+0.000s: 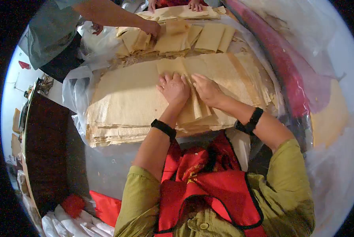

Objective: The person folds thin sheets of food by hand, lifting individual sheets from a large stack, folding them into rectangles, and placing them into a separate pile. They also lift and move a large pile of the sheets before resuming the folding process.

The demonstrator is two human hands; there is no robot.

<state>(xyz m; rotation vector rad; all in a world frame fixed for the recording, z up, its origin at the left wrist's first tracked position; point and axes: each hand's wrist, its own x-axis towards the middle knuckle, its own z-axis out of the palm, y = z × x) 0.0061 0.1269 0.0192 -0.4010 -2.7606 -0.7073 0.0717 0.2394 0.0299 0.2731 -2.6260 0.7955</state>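
A thin, pale yellow sheet [193, 107], like tofu skin, lies folded into a narrow strip across a wide stack of similar sheets [123, 93]. My left hand [174, 89] is pressed flat on the folded sheet, fingers apart. Just to its right, my right hand [208, 91] is closed at the raised edge of the fold, its fingers bent and partly hidden. Between the two hands the sheet stands up in a ridge, and its near end hangs loosely toward me.
Folded bundles [210, 37] lie in a row beyond the stack. A co-worker's hand [151, 28] touches one from the left; another person's hands [194, 5] rest at the far end. Clear plastic [76, 85] edges the table's left side, and pinkish-red plastic [279, 51] its right.
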